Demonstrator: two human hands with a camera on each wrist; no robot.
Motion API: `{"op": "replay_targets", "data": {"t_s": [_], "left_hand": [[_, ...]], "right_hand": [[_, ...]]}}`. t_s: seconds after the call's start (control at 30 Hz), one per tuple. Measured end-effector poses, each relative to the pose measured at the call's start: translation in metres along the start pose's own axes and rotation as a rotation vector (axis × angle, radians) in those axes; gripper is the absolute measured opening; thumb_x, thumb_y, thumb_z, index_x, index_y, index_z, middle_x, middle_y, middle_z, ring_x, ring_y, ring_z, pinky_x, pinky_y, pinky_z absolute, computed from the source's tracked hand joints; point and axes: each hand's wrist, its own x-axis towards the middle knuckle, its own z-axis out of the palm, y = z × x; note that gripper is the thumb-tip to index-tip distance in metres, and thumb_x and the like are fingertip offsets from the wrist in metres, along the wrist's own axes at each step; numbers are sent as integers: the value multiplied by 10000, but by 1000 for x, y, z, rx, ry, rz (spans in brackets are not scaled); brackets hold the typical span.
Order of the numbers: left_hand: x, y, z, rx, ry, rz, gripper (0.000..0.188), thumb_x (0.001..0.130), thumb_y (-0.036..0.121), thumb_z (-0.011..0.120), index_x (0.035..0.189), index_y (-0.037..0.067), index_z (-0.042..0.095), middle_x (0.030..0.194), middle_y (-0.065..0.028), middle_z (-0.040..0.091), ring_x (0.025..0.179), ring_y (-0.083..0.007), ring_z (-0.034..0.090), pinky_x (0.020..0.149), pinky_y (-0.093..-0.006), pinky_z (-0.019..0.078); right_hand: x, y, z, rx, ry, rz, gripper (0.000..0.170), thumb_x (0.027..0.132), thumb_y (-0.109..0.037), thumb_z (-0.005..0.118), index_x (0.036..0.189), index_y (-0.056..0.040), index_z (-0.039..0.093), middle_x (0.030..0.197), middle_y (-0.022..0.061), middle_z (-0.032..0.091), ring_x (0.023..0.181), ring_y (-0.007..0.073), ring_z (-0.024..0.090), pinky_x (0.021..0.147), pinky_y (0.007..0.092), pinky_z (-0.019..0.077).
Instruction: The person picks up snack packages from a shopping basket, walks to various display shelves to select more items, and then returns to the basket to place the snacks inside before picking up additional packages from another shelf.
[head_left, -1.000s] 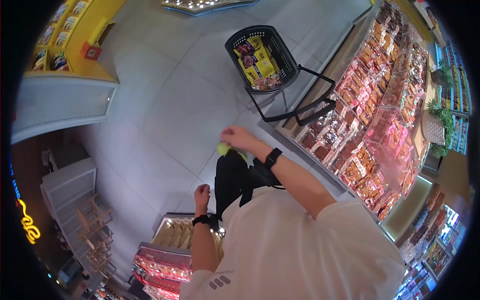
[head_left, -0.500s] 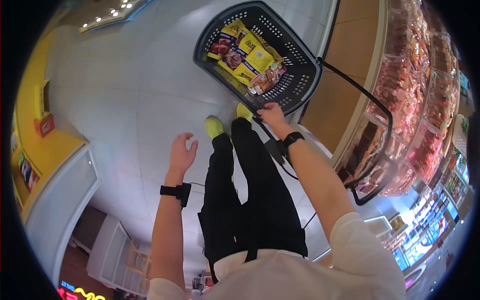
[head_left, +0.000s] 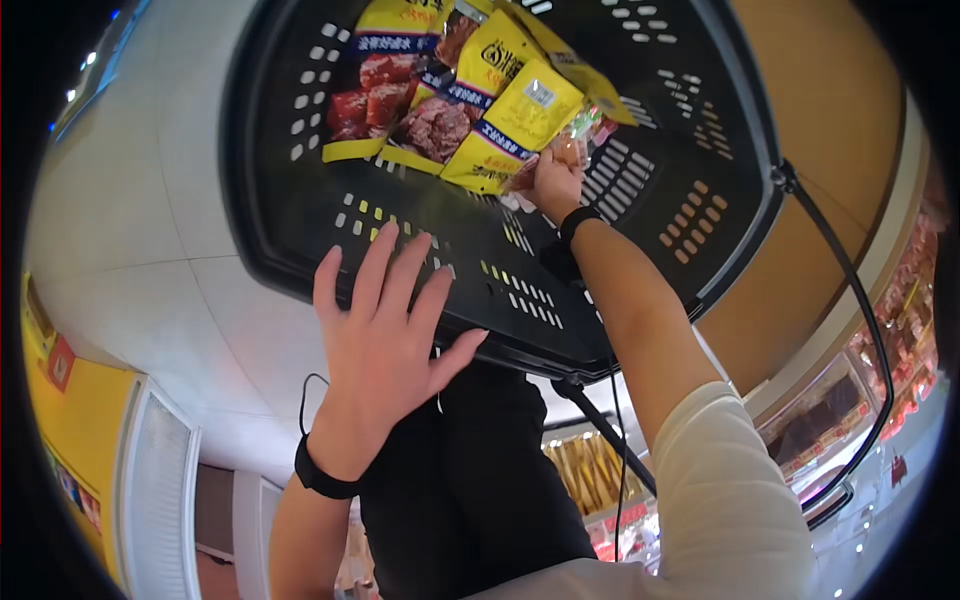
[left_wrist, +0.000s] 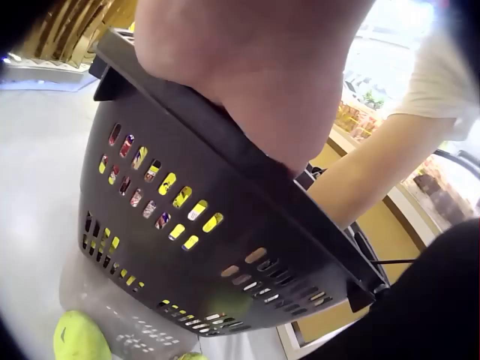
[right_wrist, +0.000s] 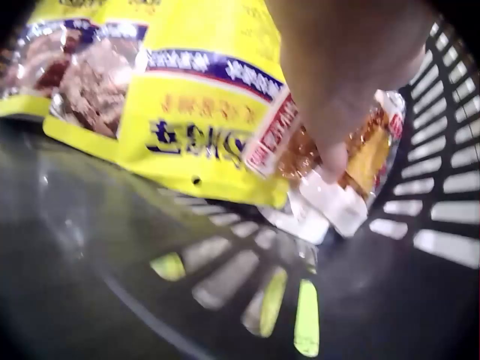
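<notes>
1. Left hand [head_left: 375, 355]: fingers spread, palm down, resting over the near rim of the basket; black band at wrist.
2. Basket [head_left: 470, 270]: dark plastic, slotted walls, black handle [head_left: 868, 330] hanging to the right.
3. Right hand [head_left: 558, 185]: inside the basket, pinching the clear packet, some fingers hidden.
4. Clear packet [right_wrist: 367, 154]: brown food within, beside the yellow bags.
5. Yellow bags [head_left: 535, 105]: overlapping, meat pictured.

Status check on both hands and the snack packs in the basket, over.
Left hand open, fingers spread at the basket rim. Right hand inside, touching the small snack pack; grip unclear. Yellow pouches crowd one side.
</notes>
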Motion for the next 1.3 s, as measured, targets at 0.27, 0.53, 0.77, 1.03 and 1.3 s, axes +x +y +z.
{"op": "replay_targets", "data": {"t_s": [0.27, 0.53, 0.77, 1.03, 1.3], "left_hand": [[0, 0, -3, 15, -37, 22, 406, 714, 424, 667, 987, 131, 602, 1136, -38, 545, 1145, -247, 452, 1006, -522, 190], [-1, -2, 1, 43, -95, 28, 378, 732, 450, 646, 961, 152, 604, 1124, -15, 550, 1090, -218, 467, 1001, -503, 185], [-1, -1, 5, 113, -79, 9, 384, 731, 499, 613, 936, 175, 611, 1123, 4, 554, 1049, -203, 474, 991, -493, 189], [1, 1, 6, 120, -51, -3, 376, 725, 498, 609, 929, 182, 609, 1101, 5, 555, 1027, -206, 482, 986, -489, 193], [8, 9, 8, 135, -19, -20, 360, 712, 474, 621, 923, 182, 607, 1085, -10, 558, 997, -214, 494, 989, -488, 198]], "right_hand": [[-12, 18, -26, 21, 53, -36, 380, 676, -373, 744, 964, -139, 660, 1043, 78, 590, 1002, 261, 559, 853, 429, 429], [21, 58, -44, 25, 401, -6, 570, 670, -391, 742, 1160, -148, 585, 1278, 125, 443, 1247, 319, 332, 1013, 492, 289], [33, 40, -11, -175, 339, -99, 1073, 482, -514, 829, 1305, -16, 354, 1258, 210, 373, 1242, 381, 305, 1031, 442, 313], [19, 44, -3, 717, 297, 157, 1223, 421, -384, 903, 1378, -105, 195, 1222, 212, 404, 1180, 379, 401, 997, 427, 371], [-6, 0, 3, 558, 267, 319, 1216, 452, -434, 880, 1397, -156, 167, 1215, 226, 359, 1102, 410, 439, 962, 413, 386]]}}
